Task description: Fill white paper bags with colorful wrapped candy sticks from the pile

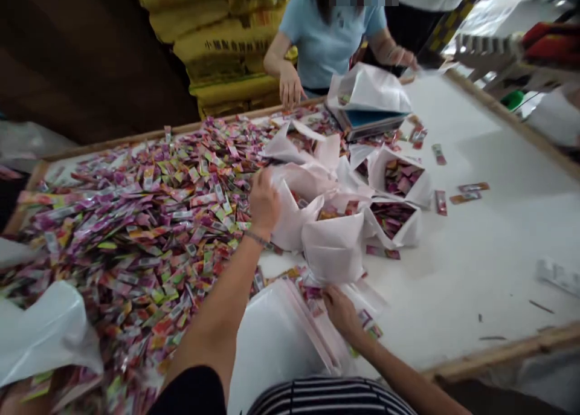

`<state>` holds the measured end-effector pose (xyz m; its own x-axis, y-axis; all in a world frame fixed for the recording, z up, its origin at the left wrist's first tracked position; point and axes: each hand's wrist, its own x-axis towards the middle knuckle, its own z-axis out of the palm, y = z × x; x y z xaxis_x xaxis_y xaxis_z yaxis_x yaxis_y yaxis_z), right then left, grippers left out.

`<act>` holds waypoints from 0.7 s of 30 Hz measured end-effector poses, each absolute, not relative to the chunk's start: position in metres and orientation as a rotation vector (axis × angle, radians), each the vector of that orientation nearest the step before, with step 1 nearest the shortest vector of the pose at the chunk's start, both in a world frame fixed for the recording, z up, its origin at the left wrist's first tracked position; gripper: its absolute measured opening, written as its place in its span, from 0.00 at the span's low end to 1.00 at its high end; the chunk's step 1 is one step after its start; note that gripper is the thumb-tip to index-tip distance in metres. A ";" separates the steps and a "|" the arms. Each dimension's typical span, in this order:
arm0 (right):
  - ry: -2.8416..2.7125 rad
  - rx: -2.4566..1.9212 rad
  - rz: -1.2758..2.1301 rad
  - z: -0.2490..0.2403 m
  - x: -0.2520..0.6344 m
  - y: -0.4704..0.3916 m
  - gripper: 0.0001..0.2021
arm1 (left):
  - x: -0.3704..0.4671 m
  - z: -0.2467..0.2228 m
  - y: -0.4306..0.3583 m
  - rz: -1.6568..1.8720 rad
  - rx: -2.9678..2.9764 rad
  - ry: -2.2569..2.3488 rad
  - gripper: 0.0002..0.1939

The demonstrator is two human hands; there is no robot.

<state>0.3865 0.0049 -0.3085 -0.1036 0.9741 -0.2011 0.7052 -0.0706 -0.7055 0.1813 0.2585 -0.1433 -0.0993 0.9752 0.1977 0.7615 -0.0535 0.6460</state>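
Observation:
My left hand (265, 203) is closed on the left edge of a white plastic bag (287, 221), one of several that stand open with small wrapped sachets inside. My right hand (343, 311) is low by the foot of the front white bag (334, 252), fingers curled together; what lies between its fingertips is hidden. Just below it lies a stack of flat white bags (276, 330). Colourful sachets (181, 209) are heaped left of my left hand. Two more filled bags, a right rear bag (423, 182) and a right front bag (414, 225), gape open.
Across the table stands a person in a light blue top (328, 49), near a white bag (371, 89) resting on a flat blue-topped device (371, 122). Loose sachets (469, 193) lie on the white tabletop (480, 258). A wooden rim (502, 350) edges it. Yellow sacks (226, 46) are stacked behind.

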 end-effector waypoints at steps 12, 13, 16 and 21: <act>-2.078 -1.846 1.101 -0.305 0.387 -0.020 0.16 | 0.204 -0.243 -0.073 -0.324 1.387 2.166 0.32; -2.160 -1.860 1.049 -0.306 0.393 -0.023 0.20 | 0.201 -0.246 -0.076 -0.336 1.404 2.186 0.32; -2.438 -1.852 1.018 -0.309 0.403 -0.024 0.23 | 0.190 -0.254 -0.088 -0.316 1.456 2.241 0.31; -2.392 -1.675 1.021 -0.299 0.368 0.008 0.16 | 0.174 -0.255 -0.113 -0.130 1.425 2.391 0.29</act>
